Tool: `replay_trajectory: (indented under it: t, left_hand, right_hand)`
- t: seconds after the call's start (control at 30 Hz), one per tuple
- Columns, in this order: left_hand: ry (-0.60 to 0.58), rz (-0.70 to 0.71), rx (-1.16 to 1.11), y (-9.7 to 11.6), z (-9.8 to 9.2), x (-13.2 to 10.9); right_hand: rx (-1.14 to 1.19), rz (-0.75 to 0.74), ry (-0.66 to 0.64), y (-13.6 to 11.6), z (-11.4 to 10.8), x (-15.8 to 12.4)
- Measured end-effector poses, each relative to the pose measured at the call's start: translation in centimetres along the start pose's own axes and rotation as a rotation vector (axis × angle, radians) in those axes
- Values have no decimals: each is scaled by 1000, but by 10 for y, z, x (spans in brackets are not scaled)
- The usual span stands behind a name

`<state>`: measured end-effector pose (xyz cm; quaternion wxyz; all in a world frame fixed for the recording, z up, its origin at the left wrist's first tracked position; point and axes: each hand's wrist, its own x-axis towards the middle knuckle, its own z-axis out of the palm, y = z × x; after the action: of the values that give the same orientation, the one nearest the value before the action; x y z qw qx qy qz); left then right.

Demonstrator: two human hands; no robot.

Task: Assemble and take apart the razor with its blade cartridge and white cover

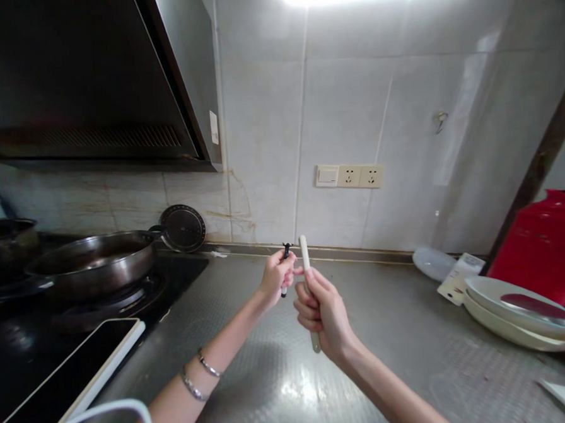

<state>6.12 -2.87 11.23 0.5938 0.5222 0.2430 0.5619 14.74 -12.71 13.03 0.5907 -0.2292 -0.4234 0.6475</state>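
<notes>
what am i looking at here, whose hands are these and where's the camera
There is no machine here. One camera sits on a person's head and looks down at their own two bare hands, so there is only this one view. The left hand pinches a small black-tipped piece. The right hand grips a white stick, held upright. I cannot tell what either thing is. Below them is a steel counter. To the left a pan sits on a stove and a dark tablet lies flat. To the right are stacked plates and a red box.
</notes>
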Motion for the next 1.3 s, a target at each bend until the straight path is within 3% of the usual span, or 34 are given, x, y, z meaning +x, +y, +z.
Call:
replay_trajectory:
  t: [0.13,0.27,0.43,0.57,0.87,1.13,1.3]
  left_hand:
    - [49,-153,-44,-4,-4,6]
    - [49,-302,-86,-6,-9,9]
    - [9,-403,-107,-9,-14,11]
    - [-6,-459,-121,-17,-15,12]
    - [151,-455,-177,-39,5,0]
    - [186,-619,-249,-41,3,4]
    - [159,-625,-218,-41,6,2]
  right_hand:
    - [-335,-86,-141,-33,-14,26]
    - [-804,-220,-174,-50,-48,61]
    - [-1122,-252,-36,-50,-83,83]
    - [-1256,-196,26,-47,-92,83]
    - [-1561,-155,25,-37,-107,89]
    - [-1719,-266,181,-24,-104,90]
    - [-1669,-174,18,-25,-104,90]
